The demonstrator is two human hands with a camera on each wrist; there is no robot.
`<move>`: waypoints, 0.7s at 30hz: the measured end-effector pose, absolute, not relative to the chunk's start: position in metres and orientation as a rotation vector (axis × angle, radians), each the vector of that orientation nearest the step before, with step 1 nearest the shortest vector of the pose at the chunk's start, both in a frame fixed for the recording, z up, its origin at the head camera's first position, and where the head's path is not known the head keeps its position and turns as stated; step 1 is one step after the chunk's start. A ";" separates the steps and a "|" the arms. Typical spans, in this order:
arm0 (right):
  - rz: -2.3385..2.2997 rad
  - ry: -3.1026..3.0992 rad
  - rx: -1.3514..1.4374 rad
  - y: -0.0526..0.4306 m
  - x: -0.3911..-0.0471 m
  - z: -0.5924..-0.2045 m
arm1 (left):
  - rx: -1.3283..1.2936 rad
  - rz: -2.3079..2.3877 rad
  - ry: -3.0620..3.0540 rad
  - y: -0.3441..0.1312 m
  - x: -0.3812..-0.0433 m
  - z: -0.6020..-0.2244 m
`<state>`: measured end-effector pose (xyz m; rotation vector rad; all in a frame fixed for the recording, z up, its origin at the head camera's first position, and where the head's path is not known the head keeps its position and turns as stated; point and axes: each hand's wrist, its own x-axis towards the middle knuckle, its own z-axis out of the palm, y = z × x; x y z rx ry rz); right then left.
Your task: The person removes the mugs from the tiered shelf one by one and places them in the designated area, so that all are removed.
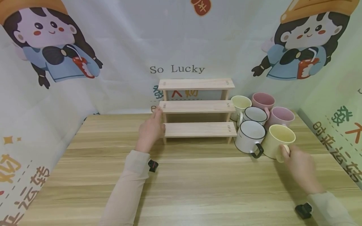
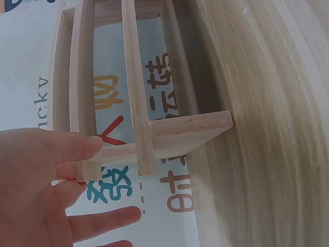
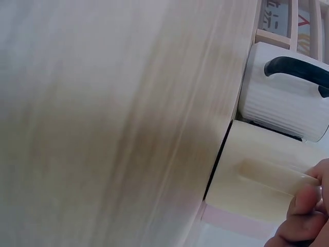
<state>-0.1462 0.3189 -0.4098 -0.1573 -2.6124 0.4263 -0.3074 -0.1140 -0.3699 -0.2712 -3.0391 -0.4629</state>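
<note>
A three-tier wooden shelf (image 1: 198,106) stands at the back of the table. At its left end my left hand (image 1: 151,129) pinches the end of a board, the thumb on one side and a finger on the other in the left wrist view. My right hand (image 1: 301,166) holds the handle of a yellow mug (image 1: 277,142) at the front right of a cluster of mugs. In the right wrist view this yellow mug (image 3: 247,154) is beside a white mug (image 3: 282,95) with a dark handle. Whether its base touches the table I cannot tell.
Two white dark-rimmed mugs, the front one (image 1: 250,138) close to the shelf's right end, stand with pink mugs (image 1: 281,116) and a pale yellow-green mug (image 1: 240,103). Printed cloth (image 1: 127,47) hangs behind and beside the wood-grain table (image 1: 198,179).
</note>
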 end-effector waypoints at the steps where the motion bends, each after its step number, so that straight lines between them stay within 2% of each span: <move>1: 0.433 -2.614 -0.163 0.319 -0.146 -0.410 | -0.269 -0.461 -3.040 -0.114 -0.307 -0.370; 21: 0.503 -2.766 -0.155 0.322 -0.160 -0.402 | -0.264 -0.470 -3.046 -0.113 -0.306 -0.369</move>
